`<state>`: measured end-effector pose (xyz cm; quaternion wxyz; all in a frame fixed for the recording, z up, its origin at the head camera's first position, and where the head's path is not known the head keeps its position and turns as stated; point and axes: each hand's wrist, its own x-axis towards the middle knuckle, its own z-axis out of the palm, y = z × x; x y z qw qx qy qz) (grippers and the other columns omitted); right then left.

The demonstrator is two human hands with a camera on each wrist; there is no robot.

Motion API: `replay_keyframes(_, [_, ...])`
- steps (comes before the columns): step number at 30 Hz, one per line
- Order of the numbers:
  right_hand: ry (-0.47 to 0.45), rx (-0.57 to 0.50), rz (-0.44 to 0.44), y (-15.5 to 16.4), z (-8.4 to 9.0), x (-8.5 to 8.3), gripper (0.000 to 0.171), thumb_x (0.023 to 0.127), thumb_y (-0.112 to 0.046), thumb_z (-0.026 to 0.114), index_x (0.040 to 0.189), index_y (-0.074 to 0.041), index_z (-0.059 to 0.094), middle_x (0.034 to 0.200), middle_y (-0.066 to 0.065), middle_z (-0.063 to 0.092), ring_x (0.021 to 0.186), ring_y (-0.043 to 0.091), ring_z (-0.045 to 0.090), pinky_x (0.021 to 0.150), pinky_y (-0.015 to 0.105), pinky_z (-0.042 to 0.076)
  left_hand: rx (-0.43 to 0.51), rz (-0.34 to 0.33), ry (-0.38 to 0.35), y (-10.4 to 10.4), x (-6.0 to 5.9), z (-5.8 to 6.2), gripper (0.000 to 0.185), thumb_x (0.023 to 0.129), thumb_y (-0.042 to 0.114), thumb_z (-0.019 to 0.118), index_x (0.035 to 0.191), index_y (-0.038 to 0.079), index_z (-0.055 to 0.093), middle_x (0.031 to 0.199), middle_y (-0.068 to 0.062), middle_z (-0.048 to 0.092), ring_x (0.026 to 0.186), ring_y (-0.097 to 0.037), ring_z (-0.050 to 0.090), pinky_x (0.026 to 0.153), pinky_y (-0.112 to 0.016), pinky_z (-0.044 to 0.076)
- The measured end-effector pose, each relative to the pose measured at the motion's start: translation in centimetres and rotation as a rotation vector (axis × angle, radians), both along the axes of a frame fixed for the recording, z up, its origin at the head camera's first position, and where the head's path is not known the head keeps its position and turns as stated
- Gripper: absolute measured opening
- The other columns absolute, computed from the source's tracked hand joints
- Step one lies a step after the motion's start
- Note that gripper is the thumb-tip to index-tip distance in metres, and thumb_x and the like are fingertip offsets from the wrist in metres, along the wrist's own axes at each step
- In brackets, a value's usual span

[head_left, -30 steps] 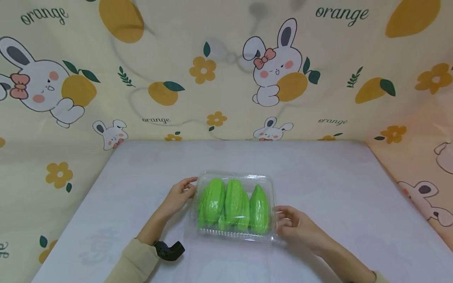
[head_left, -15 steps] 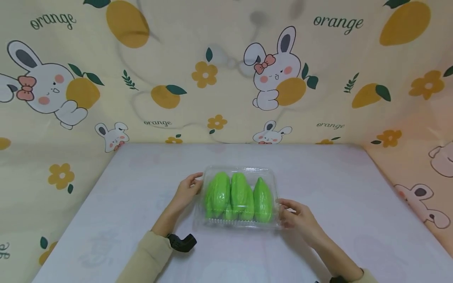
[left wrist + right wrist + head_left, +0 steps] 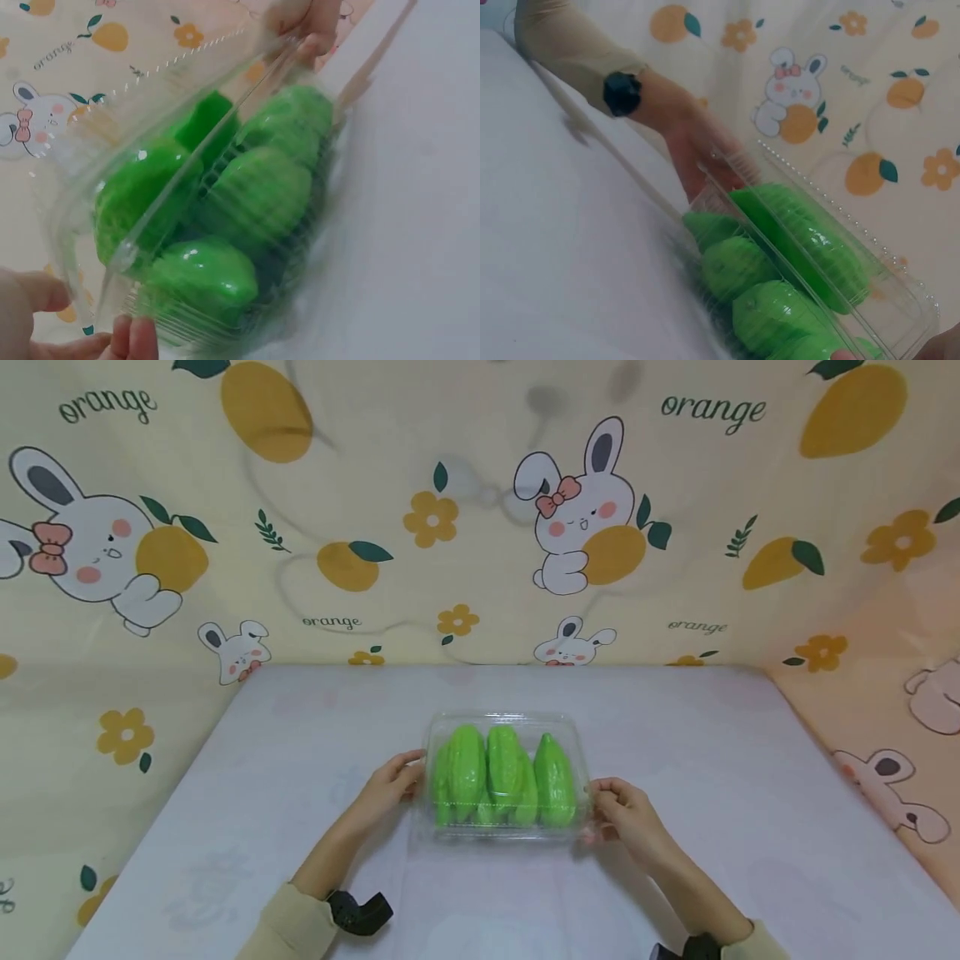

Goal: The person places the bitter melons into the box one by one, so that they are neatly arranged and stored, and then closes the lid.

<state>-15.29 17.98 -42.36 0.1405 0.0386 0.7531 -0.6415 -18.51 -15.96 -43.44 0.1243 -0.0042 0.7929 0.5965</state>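
Observation:
A clear plastic clamshell box [image 3: 510, 833] stands on the white tabletop in the head view, its lid down. Through the lid show several green, ridged, elongated pieces with tapered tips, like vegetables or fruit [image 3: 504, 768]. My left hand [image 3: 386, 785] holds the box's left side; in the left wrist view its thumb [image 3: 46, 291] and fingertips [image 3: 135, 336] are at the rim. On the opposite side my right hand [image 3: 630, 818] grips the right edge between thumb and fingers. Only bits of this hand enter the right wrist view, at the bottom right.
The white table [image 3: 337, 702] spreads around the box. Behind it hangs a cream cloth [image 3: 480, 585] printed with rabbits and oranges, which also covers both sides. Black wrist devices sit at the left cuff [image 3: 362, 914] and right cuff [image 3: 693, 947].
The box first slid away from me and slightly right with both hands on it, then stayed nearly in place. My left hand has since shifted toward me along its left side.

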Motion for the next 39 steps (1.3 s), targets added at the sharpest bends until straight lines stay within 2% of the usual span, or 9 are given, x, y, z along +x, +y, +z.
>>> replay_keyframes(7, [-0.01,-0.008,-0.018,0.2,-0.2,-0.3,0.033,0.101,-0.01,0.039,0.122,0.016,0.042,0.076,-0.007,0.06,0.061,0.005,0.061,0.059,0.023,0.058,-0.017,-0.165,0.029,-0.9,2.2,0.5,0.054,0.1,0.021,0.045,0.145,-0.007,0.032,0.113,-0.025,0.063,0.091,-0.006,0.058,0.089,-0.025,0.051])
replay_keyframes(13, [-0.007,-0.011,-0.027,0.3,-0.3,-0.5,0.035,0.101,-0.01,0.039,0.123,0.017,0.042,0.076,-0.009,0.062,0.063,0.005,0.061,0.059,0.023,0.057,0.003,-0.263,0.014,-1.5,2.8,0.6,0.062,0.098,0.02,0.048,0.148,-0.007,0.023,0.118,-0.023,0.056,0.094,-0.007,0.056,0.085,-0.019,0.05])
replay_keyframes(21, [-0.014,-0.001,-0.04,0.2,-0.1,-0.4,0.04,0.102,-0.015,0.041,0.127,0.016,0.042,0.08,-0.01,0.064,0.066,0.003,0.063,0.059,0.02,0.055,0.051,-0.31,-0.04,-2.0,3.4,0.1,0.07,0.094,0.019,0.057,0.149,-0.006,0.021,0.102,-0.005,0.058,0.095,-0.01,0.06,0.089,-0.023,0.052])
replay_keyframes(26, [-0.029,0.002,-0.044,0.3,0.1,0.1,0.043,0.103,-0.019,0.042,0.131,0.014,0.042,0.085,-0.008,0.064,0.07,0.003,0.064,0.062,0.02,0.056,0.086,-0.336,-0.059,-2.0,3.5,-0.2,0.062,0.097,0.019,0.053,0.144,-0.011,0.025,0.1,-0.005,0.061,0.098,-0.015,0.062,0.093,-0.03,0.054])
replay_keyframes(30, [-0.044,0.009,-0.036,0.4,0.2,0.4,0.045,0.103,-0.021,0.043,0.134,0.012,0.041,0.091,-0.005,0.062,0.074,0.004,0.063,0.066,0.021,0.056,0.117,-0.34,-0.075,-1.9,3.6,-0.4,0.051,0.097,0.017,0.052,0.134,-0.013,0.033,0.098,-0.002,0.06,0.096,-0.014,0.062,0.093,-0.03,0.054])
replay_keyframes(36, [-0.014,-0.1,0.044,0.9,0.0,1.0,0.053,0.098,-0.01,0.046,0.141,0.014,0.029,0.095,-0.007,0.059,0.08,0.004,0.063,0.077,0.024,0.059,0.1,-0.351,-0.075,-2.1,3.6,-0.6,0.031,0.098,0.018,0.051,0.114,-0.008,0.046,0.093,0.0,0.058,0.092,-0.01,0.061,0.087,-0.023,0.053])
replay_keyframes(39, [-0.008,-0.158,0.103,1.3,-0.2,1.3,0.059,0.097,-0.007,0.046,0.145,0.015,0.019,0.096,-0.01,0.056,0.085,0.003,0.063,0.082,0.023,0.058,0.084,-0.36,-0.07,-2.1,3.6,-0.6,0.028,0.098,0.018,0.05,0.107,-0.009,0.049,0.092,0.001,0.059,0.09,-0.009,0.06,0.086,-0.022,0.053])
